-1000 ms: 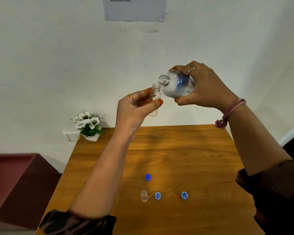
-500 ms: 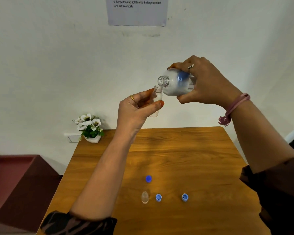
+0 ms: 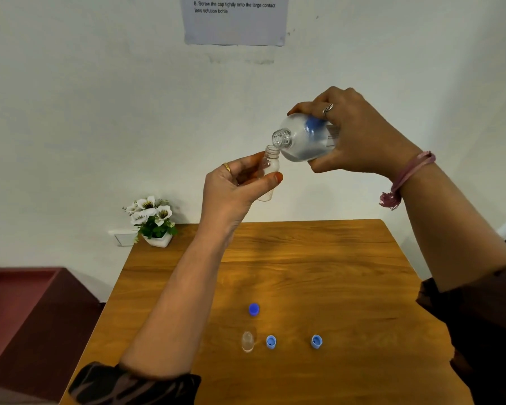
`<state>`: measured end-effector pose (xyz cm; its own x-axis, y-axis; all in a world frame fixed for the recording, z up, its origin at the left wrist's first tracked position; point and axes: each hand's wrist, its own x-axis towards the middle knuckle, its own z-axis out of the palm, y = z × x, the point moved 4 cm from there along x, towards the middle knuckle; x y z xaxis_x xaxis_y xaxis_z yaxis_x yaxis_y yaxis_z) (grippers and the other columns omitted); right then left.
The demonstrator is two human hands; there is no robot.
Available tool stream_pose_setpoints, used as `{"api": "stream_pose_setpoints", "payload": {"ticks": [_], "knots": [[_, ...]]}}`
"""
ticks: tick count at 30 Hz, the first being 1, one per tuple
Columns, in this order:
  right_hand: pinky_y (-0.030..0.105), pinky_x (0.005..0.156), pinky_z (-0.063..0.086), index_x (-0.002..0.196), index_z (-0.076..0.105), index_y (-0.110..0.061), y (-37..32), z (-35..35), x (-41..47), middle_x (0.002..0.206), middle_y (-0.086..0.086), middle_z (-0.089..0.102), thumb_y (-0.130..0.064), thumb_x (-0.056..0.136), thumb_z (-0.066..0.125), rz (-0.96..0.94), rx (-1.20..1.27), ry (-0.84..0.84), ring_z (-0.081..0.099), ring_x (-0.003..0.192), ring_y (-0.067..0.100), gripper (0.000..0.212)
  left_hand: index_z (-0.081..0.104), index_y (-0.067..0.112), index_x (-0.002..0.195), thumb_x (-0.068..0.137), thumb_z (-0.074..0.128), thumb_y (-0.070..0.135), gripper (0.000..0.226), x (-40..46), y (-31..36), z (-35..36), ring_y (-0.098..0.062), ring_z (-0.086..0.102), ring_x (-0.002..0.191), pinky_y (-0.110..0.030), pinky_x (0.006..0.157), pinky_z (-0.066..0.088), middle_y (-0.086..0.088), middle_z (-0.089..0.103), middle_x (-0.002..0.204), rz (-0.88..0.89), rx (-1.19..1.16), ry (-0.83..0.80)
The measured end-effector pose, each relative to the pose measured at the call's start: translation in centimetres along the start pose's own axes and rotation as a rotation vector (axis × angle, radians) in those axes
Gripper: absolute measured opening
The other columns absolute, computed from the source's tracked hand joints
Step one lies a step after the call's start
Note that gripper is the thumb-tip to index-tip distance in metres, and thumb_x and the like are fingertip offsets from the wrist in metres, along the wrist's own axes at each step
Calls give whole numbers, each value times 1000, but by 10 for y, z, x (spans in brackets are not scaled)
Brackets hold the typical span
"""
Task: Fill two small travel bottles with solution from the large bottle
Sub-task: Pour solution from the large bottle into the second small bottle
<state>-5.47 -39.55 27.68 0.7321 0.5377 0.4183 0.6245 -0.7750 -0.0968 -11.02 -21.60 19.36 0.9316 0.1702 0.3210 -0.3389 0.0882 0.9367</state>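
Note:
My left hand holds a small clear travel bottle upright, thumb and fingers round its body, raised well above the table. My right hand grips the large clear solution bottle, tilted on its side with its open neck just over the small bottle's mouth. A second small travel bottle stands open on the wooden table. Three blue caps lie near it: a dark one behind, a lighter one beside it, another further right.
A small pot of white flowers sits at the table's far left corner against the white wall. A paper instruction sheet hangs on the wall above. A dark red cabinet stands left of the table.
The large bottle's neck has come down closer over the small bottle's mouth, and the large bottle has tipped further. The view has shifted slightly downward. Things on the table have not moved.

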Motion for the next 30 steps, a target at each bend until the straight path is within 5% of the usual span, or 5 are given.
{"api": "stream_pose_setpoints", "payload": {"ticks": [30], "knots": [[41, 91, 43, 136, 46, -25, -1, -4, 11, 124, 9, 50, -23, 63, 83, -39, -68, 5, 41, 113, 29, 83, 73, 29, 93, 69, 84, 7, 34, 8, -7, 2, -4, 71, 85, -14, 69, 53, 10, 77, 87, -24, -10, 14]]}}
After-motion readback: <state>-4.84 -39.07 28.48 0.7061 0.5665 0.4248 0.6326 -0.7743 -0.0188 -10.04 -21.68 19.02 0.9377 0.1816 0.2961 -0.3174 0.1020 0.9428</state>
